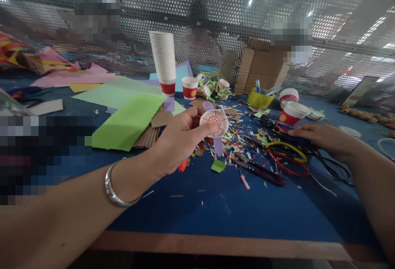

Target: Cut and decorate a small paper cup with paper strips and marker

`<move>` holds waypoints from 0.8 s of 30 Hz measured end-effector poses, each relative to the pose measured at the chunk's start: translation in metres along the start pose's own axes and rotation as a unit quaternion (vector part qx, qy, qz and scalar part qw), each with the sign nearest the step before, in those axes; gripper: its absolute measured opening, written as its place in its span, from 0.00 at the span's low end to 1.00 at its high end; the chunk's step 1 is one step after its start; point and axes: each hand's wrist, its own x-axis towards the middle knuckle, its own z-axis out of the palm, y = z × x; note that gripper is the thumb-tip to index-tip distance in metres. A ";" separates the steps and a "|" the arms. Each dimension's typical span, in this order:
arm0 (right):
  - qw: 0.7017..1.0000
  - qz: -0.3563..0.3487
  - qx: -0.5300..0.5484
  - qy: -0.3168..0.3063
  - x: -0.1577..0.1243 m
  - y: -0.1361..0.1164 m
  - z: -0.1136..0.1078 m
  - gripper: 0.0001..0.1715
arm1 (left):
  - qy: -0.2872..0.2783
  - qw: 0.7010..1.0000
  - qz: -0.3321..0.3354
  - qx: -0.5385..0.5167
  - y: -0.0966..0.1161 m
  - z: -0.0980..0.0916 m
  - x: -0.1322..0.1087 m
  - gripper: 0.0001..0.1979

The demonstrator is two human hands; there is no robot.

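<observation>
Left hand raised above the blue-covered table, grip closed around a small white paper cup with red markings; the cup's round base faces the camera, thumb on its upper edge, a fingertip pressed at its lower rim, remaining fingers curled behind. A strip of lilac paper hangs below the cup; cannot tell whether it is attached. A silver bangle sits on that wrist. Right hand lies low to the right of the held cup, palm down, fingers stretched nearly flat and resting on dark tool handles on the table; grip loose, not clamped on anything that I can make out. Just beside it, toward the cup, red-handled scissors with a yellow loop lie among scattered paper scraps. Beyond the held cup: a tall stack of white paper cups with a red band at the bottom, a single red-and-white paper cup next to it, and a tipped red-and-white cup further right. Left of the held cup, a green paper sheet lies over brown cardboard. A perforated metal screen stands behind the table.
</observation>
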 end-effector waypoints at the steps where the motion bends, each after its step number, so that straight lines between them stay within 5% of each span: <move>1: 0.999 0.016 0.027 -0.007 0.000 -0.003 -0.001 0.11 | -0.003 1.000 0.002 0.003 -0.001 -0.001 0.000 0.14; 5: 0.986 0.063 0.155 0.006 0.000 -0.015 -0.007 0.06 | -0.031 0.999 -0.012 0.014 -0.003 -0.002 0.000 0.16; 10: 0.950 0.073 0.303 0.008 -0.011 -0.028 -0.011 0.10 | -0.053 0.997 -0.053 -0.007 -0.003 -0.001 0.001 0.15; 17: 0.908 -0.001 0.419 -0.021 -0.032 -0.051 -0.007 0.19 | -0.075 0.994 -0.072 -0.045 -0.002 0.001 0.002 0.08; 20: 0.881 -0.042 0.466 -0.065 -0.037 -0.053 -0.003 0.13 | -0.081 0.993 -0.074 -0.052 -0.003 0.002 0.003 0.09; 24: 0.839 -0.076 0.529 -0.103 -0.037 -0.049 0.002 0.20 | -0.067 0.993 -0.080 -0.054 -0.004 0.003 0.004 0.06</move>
